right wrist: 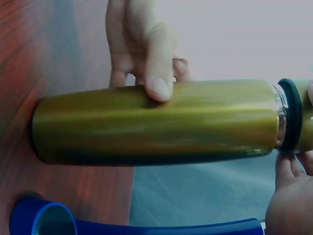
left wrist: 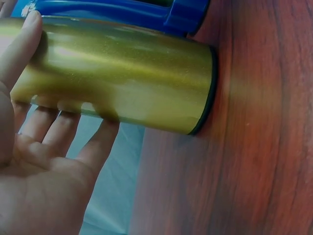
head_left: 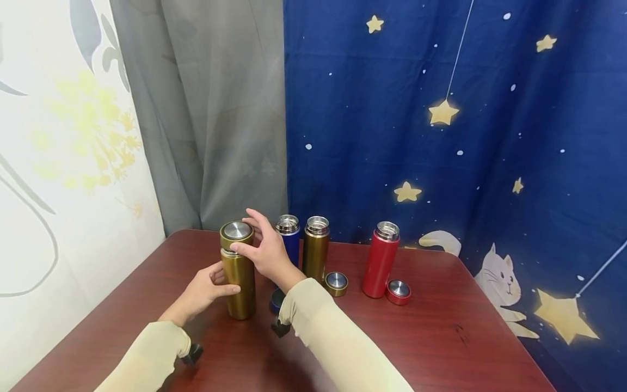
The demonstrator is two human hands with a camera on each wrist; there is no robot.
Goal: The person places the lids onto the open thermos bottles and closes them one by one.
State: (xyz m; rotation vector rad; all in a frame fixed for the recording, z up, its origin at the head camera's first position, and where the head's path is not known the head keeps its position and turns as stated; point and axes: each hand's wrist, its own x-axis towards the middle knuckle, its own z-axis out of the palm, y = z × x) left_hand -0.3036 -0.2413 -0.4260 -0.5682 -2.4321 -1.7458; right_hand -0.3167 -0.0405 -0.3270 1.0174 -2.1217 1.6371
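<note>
A gold thermos (head_left: 241, 291) stands upright on the left part of the table. My left hand (head_left: 202, 288) grips its body, thumb on the near side and fingers round the far side. With thumb and fingers, my right hand (head_left: 269, 256) holds the thermos's gold lid (head_left: 237, 232), which has a silver disc on top. In the right wrist view, the lid's dark rim (right wrist: 292, 116) sits at the mouth, and a strip of the steel neck (right wrist: 281, 115) shows below it. Whether the threads are engaged, I cannot tell.
Behind my right hand stand an uncapped blue thermos (head_left: 292, 245) and a second uncapped gold thermos (head_left: 315, 253). Near them lie a blue lid (head_left: 276, 299) and a gold lid (head_left: 336, 284). Farther right are an uncapped red thermos (head_left: 381, 262) and its red lid (head_left: 399, 292). Curtains (head_left: 235, 109) hang behind.
</note>
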